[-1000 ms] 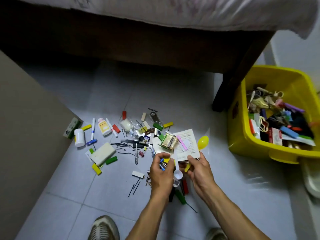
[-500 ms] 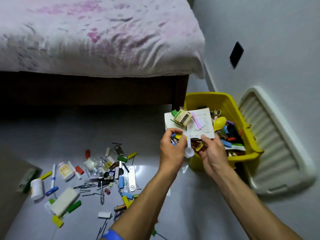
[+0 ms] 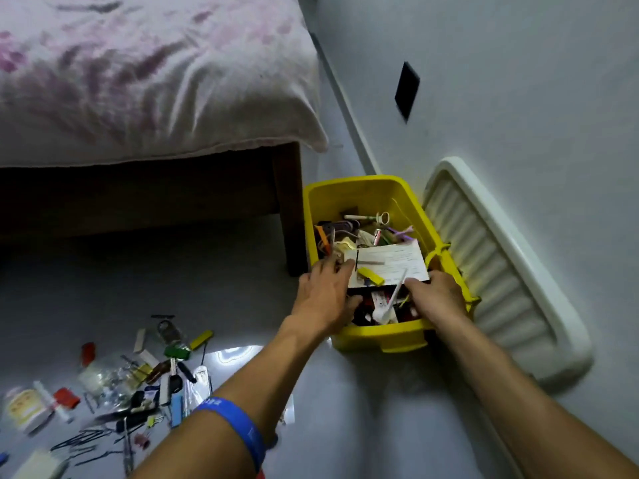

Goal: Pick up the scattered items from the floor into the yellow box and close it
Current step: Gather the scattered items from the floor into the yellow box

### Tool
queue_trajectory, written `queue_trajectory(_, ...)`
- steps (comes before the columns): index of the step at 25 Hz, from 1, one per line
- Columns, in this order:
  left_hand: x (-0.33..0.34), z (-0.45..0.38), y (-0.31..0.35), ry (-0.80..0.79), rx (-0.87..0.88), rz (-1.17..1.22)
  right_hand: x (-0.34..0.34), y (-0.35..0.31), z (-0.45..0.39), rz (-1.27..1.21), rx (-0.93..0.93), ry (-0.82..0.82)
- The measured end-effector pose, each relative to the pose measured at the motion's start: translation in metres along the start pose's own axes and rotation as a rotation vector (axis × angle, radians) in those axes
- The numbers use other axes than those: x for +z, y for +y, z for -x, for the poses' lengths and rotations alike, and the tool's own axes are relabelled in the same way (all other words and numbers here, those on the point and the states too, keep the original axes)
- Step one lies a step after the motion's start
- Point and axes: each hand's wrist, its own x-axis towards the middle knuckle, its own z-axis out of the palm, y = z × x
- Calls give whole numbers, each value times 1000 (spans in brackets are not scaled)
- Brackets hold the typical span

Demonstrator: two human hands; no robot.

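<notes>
The yellow box [image 3: 377,340] stands open on the floor by the wall, full of small items. A white paper card [image 3: 394,261] lies across its contents with a yellow clip [image 3: 370,275] on it. A white spoon [image 3: 392,302] slants down just below the card. My left hand [image 3: 325,295] hovers over the box's near left rim with fingers spread and nothing in it. My right hand [image 3: 439,295] is at the near right rim, thumb by the card's corner, its fingers curled out of sight. Several scattered items [image 3: 138,382] lie on the floor at lower left.
The box's white ribbed lid [image 3: 501,271] leans against the wall to the right of the box. A bed [image 3: 138,81] with a dark wooden leg [image 3: 290,209] stands just left of the box. A black wall plate [image 3: 407,89] is higher up on the wall.
Both hands carried the card, piled with small items, from the floor pile to the box. The card now lies inside the box and my left hand has let go.
</notes>
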Motion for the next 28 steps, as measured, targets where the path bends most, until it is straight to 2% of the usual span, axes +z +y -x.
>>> queue_trajectory(1, 6, 4, -6, -4, 31, -33, 4, 4, -1, 65, -83, 22)
queue_trajectory(4, 17, 11, -14, -143, 81, -75, 20, 13, 0, 459, -274, -101)
queue_trajectory(5, 17, 14, -14, -153, 72, -54, 25, 16, 2, 554, -310, -94)
queue_trajectory(8, 13, 36, -16, -47, 31, 85, 32, 15, 23, 492, -416, 44)
queue_trajectory(10, 7, 71, -25, 1, -53, 203, 38, 0, 52, 406, -507, 64)
queue_trajectory(14, 1, 167, -56, 65, -299, 332, 58, -40, 144, 289, -659, -141)
queue_trajectory(17, -2, 246, -91, 122, -476, 398, 63, -38, 222, 359, -824, -449)
queue_trajectory(19, 3, 291, -112, 113, -558, 428, 57, -28, 254, 430, -800, -658)
queue_trajectory(21, 11, 323, -128, 104, -607, 487, 48, -21, 268, 411, -701, -786)
queue_trajectory(24, 22, 343, -142, 86, -662, 566, 42, -18, 268, 379, -613, -857)
queue_trajectory(28, 58, 352, -156, 11, -784, 649, 82, -16, 259, 417, -579, -884)
